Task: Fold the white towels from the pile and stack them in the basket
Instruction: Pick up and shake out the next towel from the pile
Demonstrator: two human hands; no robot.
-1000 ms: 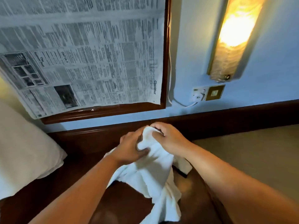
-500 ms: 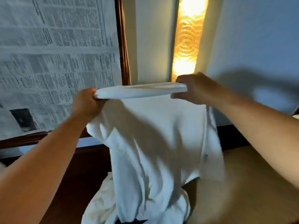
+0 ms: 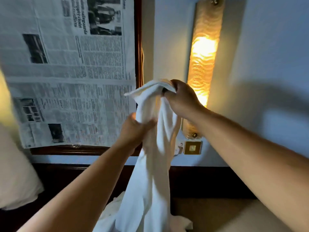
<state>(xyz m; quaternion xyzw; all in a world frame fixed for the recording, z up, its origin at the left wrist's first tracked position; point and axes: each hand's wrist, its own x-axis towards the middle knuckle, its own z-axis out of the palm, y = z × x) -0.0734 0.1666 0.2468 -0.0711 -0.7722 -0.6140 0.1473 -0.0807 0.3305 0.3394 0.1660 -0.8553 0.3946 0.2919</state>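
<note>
A long white terry-cloth towel point(image 3: 150, 185) hangs in the air before the pale wall. Its lower end trails toward rumpled white cloth point(image 3: 112, 210) at the bottom edge, probably the pile, though little of it shows. The right hand point(image 3: 183, 99) pinches the bunched top corners beside the glowing amber wall lamp point(image 3: 203, 67). The left hand point(image 3: 134, 129) curls round the gathered cloth just below. This looks like the lengthwise fold being formed. Next the towel needs smoothing flat and halving, then carrying to the basket, which is out of view.
</note>
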